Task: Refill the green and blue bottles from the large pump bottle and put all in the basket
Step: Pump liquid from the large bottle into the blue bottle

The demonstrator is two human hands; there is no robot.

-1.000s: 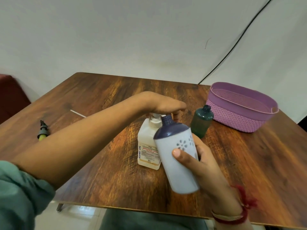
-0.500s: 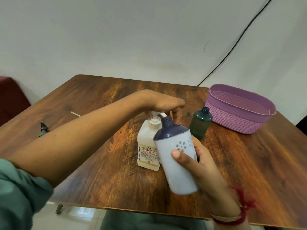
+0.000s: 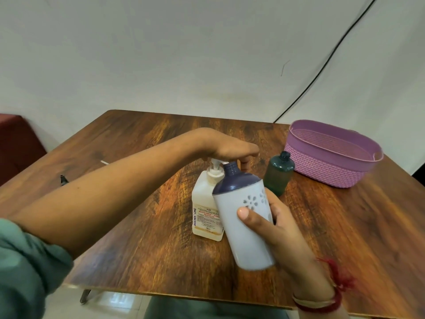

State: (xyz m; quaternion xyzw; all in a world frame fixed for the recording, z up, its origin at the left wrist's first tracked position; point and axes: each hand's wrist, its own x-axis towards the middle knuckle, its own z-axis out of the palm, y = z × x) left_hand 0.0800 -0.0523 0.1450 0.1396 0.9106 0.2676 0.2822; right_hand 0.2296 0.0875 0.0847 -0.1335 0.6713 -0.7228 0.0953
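The large white pump bottle point(image 3: 204, 203) stands upright mid-table. My left hand point(image 3: 230, 149) lies palm-down on its pump head, fingers fairly straight. My right hand point(image 3: 282, 231) grips the blue bottle point(image 3: 243, 236), a pale body with a dark blue uncapped top, tilted so its open neck sits at the pump spout. The dark green bottle point(image 3: 278, 173) stands upright just right of the pump bottle. The purple basket point(image 3: 333, 155) sits at the table's far right with nothing visible inside it.
The wooden table point(image 3: 345, 226) has its near edge close to my body. A small dark object point(image 3: 63, 179) and a thin white stick point(image 3: 105, 162) lie at the left. A black cable point(image 3: 322, 67) runs down the wall behind the basket.
The pump head has come up a little under my left hand, showing more of its white stem. The blue bottle stays at the spout in my right hand.
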